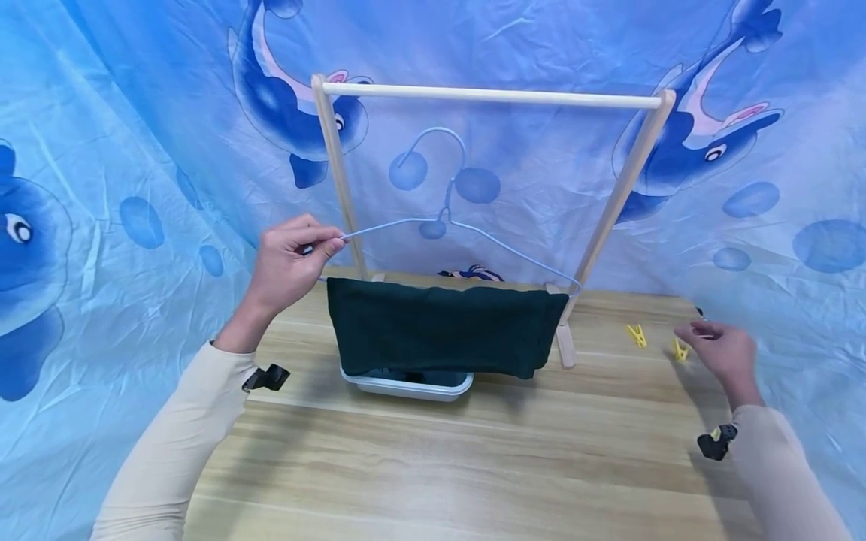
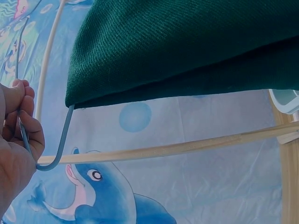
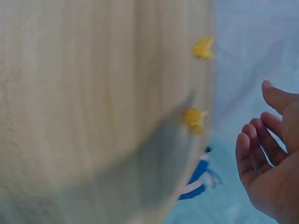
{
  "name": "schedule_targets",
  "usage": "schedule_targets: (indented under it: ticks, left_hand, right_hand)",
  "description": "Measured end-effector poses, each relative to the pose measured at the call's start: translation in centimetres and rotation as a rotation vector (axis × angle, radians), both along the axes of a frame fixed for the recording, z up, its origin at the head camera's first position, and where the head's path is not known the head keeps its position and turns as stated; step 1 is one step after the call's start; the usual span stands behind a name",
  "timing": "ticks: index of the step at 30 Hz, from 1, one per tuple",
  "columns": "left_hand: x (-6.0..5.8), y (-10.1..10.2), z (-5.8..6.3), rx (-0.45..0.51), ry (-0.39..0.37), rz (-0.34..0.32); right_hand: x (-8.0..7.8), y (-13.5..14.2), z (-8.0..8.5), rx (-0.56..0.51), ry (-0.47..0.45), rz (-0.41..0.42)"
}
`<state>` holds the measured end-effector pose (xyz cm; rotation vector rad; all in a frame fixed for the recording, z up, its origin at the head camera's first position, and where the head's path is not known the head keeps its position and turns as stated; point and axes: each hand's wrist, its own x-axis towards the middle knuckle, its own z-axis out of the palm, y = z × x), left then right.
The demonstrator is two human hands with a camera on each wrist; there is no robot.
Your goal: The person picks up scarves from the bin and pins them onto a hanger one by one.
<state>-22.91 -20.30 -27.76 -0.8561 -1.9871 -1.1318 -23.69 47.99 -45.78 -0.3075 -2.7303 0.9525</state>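
Note:
My left hand pinches one end of a light blue wire hanger, holding it up in the air. Over the hanger's lower bar hangs a folded dark green cloth, seen close up in the left wrist view as a ribbed fabric. At the right, my right hand hovers near two yellow clothespins; one clothespin lies further left and the other clothespin is beside the fingertips. In the right wrist view that hand has loosely bent fingers with a gap to the thumb and holds nothing.
A wooden rack with a pale top rail stands behind the hanger. Below the cloth sits a white basin, partly hidden, on the wood-grain table. Blue dolphin-print sheeting surrounds the table.

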Motion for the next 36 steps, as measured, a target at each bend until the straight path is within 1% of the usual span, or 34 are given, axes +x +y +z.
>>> schedule_targets:
  ticks: [3,8,11,15,19,23,27,29,33,36]
  left_hand:
    - [0.0,-0.1,-0.1,0.003,-0.006,-0.003]
    - [0.0,-0.1,-0.2,0.011,-0.001,-0.004]
    - [-0.1,-0.1,-0.4,0.014,0.003,-0.002]
    - [-0.2,-0.1,-0.5,0.015,-0.001,-0.011]
    - [-0.2,0.0,-0.5,0.011,-0.009,-0.021]
    - [-0.3,0.0,-0.5,0.004,-0.011,-0.019]
    - [-0.3,-0.1,-0.6,-0.001,-0.013,-0.015]
    - [-0.3,-0.2,-0.6,-0.001,-0.015,-0.013]
    - [-0.2,-0.4,-0.7,-0.003,-0.019,-0.004]
    - [-0.2,-0.5,-0.7,-0.006,-0.022,0.004]
  right_hand:
    - [0.1,0.5,-1.0,-0.002,-0.065,-0.048]
    - [-0.2,0.8,-2.4,-0.013,-0.183,-0.125]
    - [-0.3,0.9,-3.2,-0.034,-0.235,-0.162]
    - [-0.3,0.8,-4.0,-0.032,-0.255,-0.191]
    - [-0.3,0.7,-4.3,-0.026,-0.273,-0.206]
    - [-0.4,0.4,-4.1,-0.021,-0.293,-0.211]
    - [-0.5,0.3,-4.0,0.0,-0.308,-0.198]
    - [-0.5,0.2,-4.0,0.025,-0.297,-0.179]
    - [-0.7,0.2,-4.1,0.082,-0.245,-0.121]
    - [-0.8,0.1,-3.9,0.063,-0.239,-0.1]
